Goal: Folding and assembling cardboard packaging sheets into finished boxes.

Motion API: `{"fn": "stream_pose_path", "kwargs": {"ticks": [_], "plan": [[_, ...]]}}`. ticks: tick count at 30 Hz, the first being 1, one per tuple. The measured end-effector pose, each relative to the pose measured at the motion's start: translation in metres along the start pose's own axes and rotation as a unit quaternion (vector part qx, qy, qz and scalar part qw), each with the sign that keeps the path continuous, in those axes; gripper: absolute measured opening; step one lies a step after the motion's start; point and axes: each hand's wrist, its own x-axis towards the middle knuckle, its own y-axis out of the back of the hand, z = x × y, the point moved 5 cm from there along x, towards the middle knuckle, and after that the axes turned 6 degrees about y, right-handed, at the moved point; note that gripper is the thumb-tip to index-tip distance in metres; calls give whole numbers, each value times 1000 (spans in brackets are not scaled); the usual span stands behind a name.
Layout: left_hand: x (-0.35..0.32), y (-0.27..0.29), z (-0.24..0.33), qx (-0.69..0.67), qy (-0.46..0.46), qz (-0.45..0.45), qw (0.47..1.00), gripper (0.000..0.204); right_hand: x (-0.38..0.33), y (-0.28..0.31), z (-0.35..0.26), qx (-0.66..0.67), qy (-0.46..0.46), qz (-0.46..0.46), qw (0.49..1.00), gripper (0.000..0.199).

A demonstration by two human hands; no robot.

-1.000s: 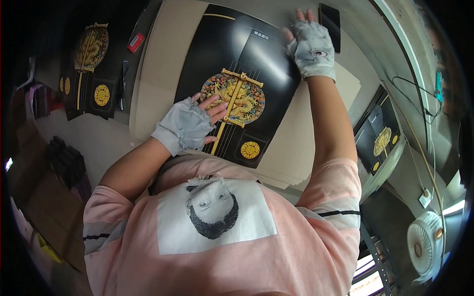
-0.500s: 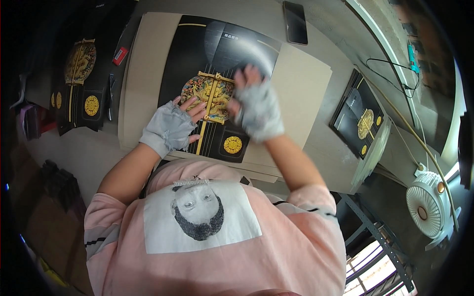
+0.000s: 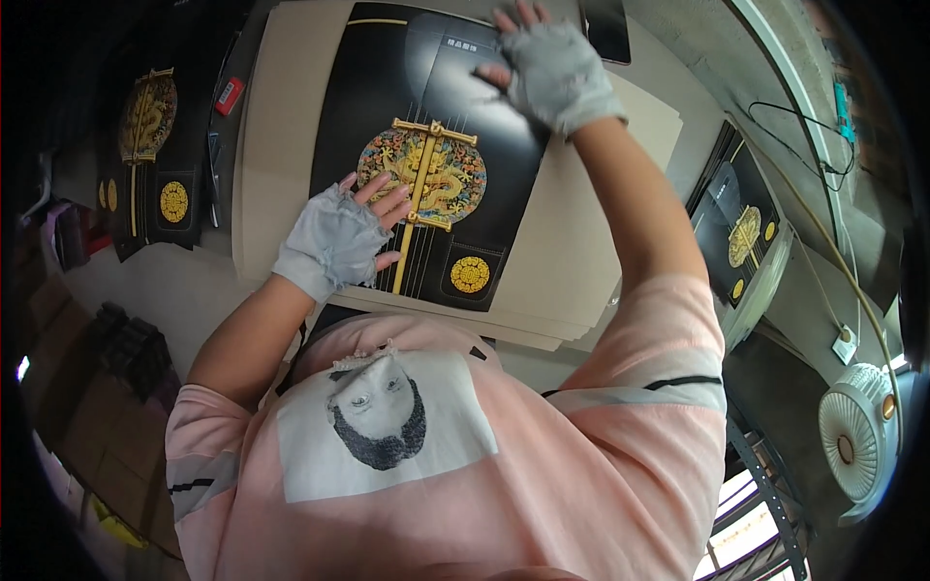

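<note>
A black printed sheet point(image 3: 378, 87) with a round gold dragon emblem point(image 3: 455, 184) and a gold bar down its middle lies flat on greyish-beige boards point(image 3: 581, 228). My left hand point(image 3: 339, 237), in a grey fingerless glove, rests on the sheet's lower left with its fingers spread and reaching the emblem's edge. My right hand point(image 3: 554, 76), gloved alike, is over the sheet's upper right corner. Its fingers stretch away from me and its thumb stands apart. Neither hand holds anything. I cannot tell whether the right palm touches the sheet.
More black printed sheets point(image 3: 174, 145) lie at the left, beside a small red object point(image 3: 229, 96). Another black printed stack point(image 3: 733, 218) sits at the right. A phone point(image 3: 607, 29) lies beyond my right hand. A white fan point(image 3: 852, 431) and a cable point(image 3: 862, 320) are at the far right.
My right hand has moved from beside the emblem up and right to the sheet's far corner, uncovering the emblem. The left hand stays in about the same place on the sheet.
</note>
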Motion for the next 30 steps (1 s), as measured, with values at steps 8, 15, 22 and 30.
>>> {"fn": "stream_pose_path", "kwargs": {"ticks": [8,15,22,30], "plan": [[2,-2,1,71,11,-18,997,71,-22,11,-17,6,-116,35,993,81],[0,0,5,85,0,17,996,69,-160,-18,-160,123,-64,125,982,100],[0,4,8,87,-18,47,995,68,-218,-11,-241,190,-104,-13,976,100],[-1,5,4,68,-22,34,997,68,-185,-9,-178,127,-65,-94,985,90]]}}
